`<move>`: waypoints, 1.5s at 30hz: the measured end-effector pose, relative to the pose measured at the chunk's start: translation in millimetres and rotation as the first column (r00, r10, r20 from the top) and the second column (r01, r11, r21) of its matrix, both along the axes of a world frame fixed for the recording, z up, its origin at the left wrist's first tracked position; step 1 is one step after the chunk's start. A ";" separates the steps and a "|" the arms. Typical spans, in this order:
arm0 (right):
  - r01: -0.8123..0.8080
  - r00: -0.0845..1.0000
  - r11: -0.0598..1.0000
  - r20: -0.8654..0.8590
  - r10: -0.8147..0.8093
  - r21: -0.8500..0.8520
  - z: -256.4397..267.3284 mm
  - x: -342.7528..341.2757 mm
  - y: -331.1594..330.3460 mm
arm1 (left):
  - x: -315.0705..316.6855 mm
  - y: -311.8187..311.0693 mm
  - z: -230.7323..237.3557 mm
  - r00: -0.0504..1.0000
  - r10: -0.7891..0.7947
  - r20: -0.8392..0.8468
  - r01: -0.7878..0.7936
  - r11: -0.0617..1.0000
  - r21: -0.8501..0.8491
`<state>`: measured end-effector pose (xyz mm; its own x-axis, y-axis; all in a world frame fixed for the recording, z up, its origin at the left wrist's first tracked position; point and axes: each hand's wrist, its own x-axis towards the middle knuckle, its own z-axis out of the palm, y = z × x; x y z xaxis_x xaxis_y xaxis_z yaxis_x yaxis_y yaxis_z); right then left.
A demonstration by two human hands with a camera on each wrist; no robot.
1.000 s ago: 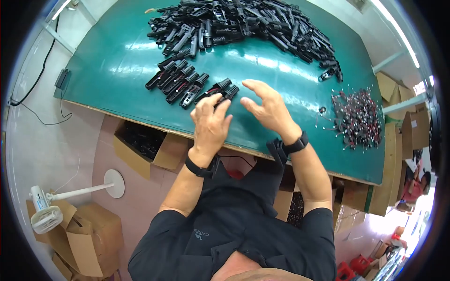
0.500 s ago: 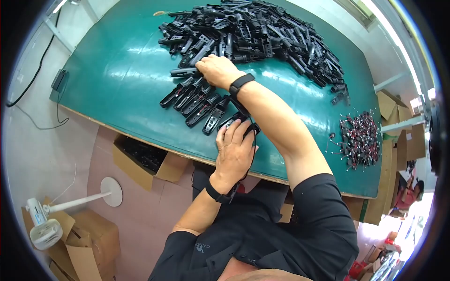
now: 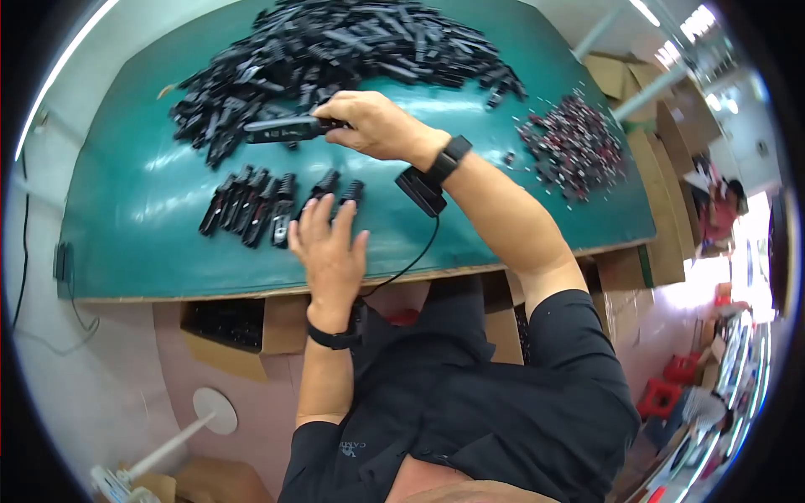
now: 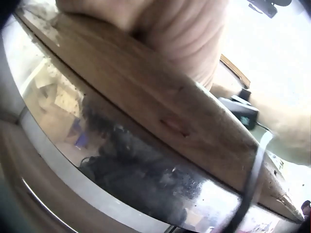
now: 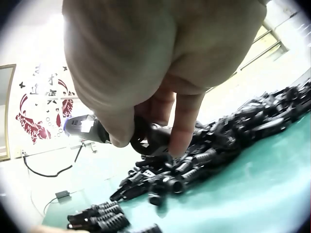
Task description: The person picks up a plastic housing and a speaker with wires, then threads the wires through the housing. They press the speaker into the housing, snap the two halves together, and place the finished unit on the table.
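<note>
In the head view my right hand (image 3: 377, 124) pinches one end of a long black plastic housing (image 3: 283, 130), whose other end points left over the table. The right wrist view shows that housing (image 5: 85, 128) between thumb and fingers, in front of a heap of similar parts. My left hand (image 3: 329, 251) is low over the near side of the table, fingers spread and relaxed, fingertips at two black housings with ribbed ends (image 3: 350, 194). Just left of it, more housings lie side by side in a slanted row (image 3: 251, 205). The left wrist view shows mostly the table's wooden edge (image 4: 165, 116).
A large heap of black housings (image 3: 335, 50) covers the back of the green table (image 3: 126, 218). To the right lies a pile of small dark parts with red wires (image 3: 574, 147). Below the front edge stands an open carton (image 3: 222, 327); a cable (image 3: 419, 256) hangs from the right wrist camera.
My right hand went from beside the row to the heap's near edge and now carries a housing off it. My left hand has loosened over the nearest housings. The head view has swung rightward.
</note>
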<state>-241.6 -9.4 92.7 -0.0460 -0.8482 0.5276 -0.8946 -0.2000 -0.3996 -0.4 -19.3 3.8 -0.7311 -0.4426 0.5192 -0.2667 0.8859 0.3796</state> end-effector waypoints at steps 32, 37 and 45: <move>0.352 0.834 0.936 0.448 -0.323 0.020 -66.9 33.8 248.3 | -40.8 59.5 -2.0 0.928 -0.332 -0.167 0.365 0.899 0.242; 0.772 0.608 0.629 0.181 -0.773 0.090 -79.5 -48.4 286.3 | -37.4 58.9 -4.6 0.929 -0.290 -0.231 0.361 0.852 0.379; 0.719 0.680 0.651 -0.051 -0.732 0.242 -99.8 -105.9 263.0 | -37.8 43.0 -27.7 0.936 -0.279 -0.215 0.342 0.864 0.370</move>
